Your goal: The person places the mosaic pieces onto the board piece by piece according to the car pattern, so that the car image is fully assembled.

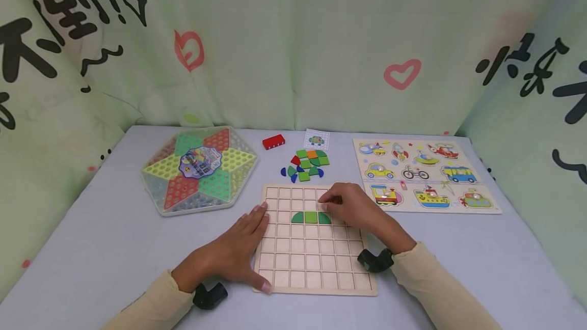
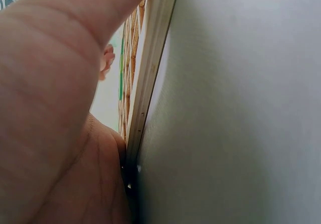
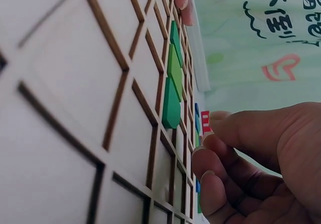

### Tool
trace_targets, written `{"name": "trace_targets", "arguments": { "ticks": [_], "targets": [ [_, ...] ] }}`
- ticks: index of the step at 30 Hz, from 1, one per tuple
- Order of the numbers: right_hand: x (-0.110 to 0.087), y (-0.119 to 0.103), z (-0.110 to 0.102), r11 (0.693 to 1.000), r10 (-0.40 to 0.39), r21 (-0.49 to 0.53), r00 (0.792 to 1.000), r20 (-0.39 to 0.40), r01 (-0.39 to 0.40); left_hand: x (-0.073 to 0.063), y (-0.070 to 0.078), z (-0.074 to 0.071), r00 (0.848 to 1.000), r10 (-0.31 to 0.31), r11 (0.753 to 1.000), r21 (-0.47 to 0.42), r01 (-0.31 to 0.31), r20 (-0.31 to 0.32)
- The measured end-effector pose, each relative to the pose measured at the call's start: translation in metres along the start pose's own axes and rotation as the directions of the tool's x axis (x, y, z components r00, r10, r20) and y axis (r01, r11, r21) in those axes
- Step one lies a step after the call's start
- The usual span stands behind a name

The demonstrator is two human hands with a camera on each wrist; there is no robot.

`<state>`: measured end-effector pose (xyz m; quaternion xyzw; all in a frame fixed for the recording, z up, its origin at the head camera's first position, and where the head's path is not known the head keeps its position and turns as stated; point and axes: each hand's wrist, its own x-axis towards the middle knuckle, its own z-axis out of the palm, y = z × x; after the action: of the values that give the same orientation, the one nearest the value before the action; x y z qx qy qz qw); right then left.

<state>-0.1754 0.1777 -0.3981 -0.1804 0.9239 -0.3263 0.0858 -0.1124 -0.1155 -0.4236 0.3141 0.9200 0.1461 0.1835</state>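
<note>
A wooden grid board [image 1: 304, 261] lies flat on the table before me. In one of its upper rows sit a dark green quarter-round piece [image 1: 298, 217], a light green square [image 1: 311, 217] and a second quarter-round [image 1: 324, 218], side by side. My left hand [image 1: 234, 251] rests along the board's left edge, fingers extended and thumb at the front corner. Over the board's upper right part is my right hand [image 1: 350, 207], its fingers loosely bent. In the right wrist view, no piece shows between its thumb [image 3: 225, 121] and fingertips.
Behind the board lies a loose group of green, blue, red and orange pieces [image 1: 304, 164]. A pattern card [image 1: 316, 140] and a red block [image 1: 273, 141] are farther back. A Chinese checkers board [image 1: 200, 167] stands left, a vehicle puzzle board [image 1: 407, 208] right. Curtains enclose the table.
</note>
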Motion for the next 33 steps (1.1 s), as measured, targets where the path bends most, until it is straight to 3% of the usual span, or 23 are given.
{"name": "trace_targets", "arguments": {
  "ticks": [4,18,25,33],
  "targets": [
    [0.006,0.001,-0.003,1.0,-0.012,0.002,1.0,-0.024,0.012,0.001,-0.001,0.0,1.0,0.007,1.0,-0.004,-0.007,-0.006],
    [0.029,0.003,-0.007,0.997,0.079,0.026,0.993,-0.086,-0.077,0.001,0.0,0.0,1.0,0.005,1.0,-0.009,-0.004,0.002],
    [0.044,0.009,-0.005,0.985,0.149,0.107,0.978,-0.148,-0.134,0.001,0.002,-0.001,1.0,0.007,1.0,-0.015,-0.007,0.003],
    [0.057,0.014,-0.007,0.982,0.153,0.137,0.971,-0.182,-0.129,0.001,0.0,0.0,1.0,0.006,1.0,-0.004,-0.006,0.009]
  ]
}}
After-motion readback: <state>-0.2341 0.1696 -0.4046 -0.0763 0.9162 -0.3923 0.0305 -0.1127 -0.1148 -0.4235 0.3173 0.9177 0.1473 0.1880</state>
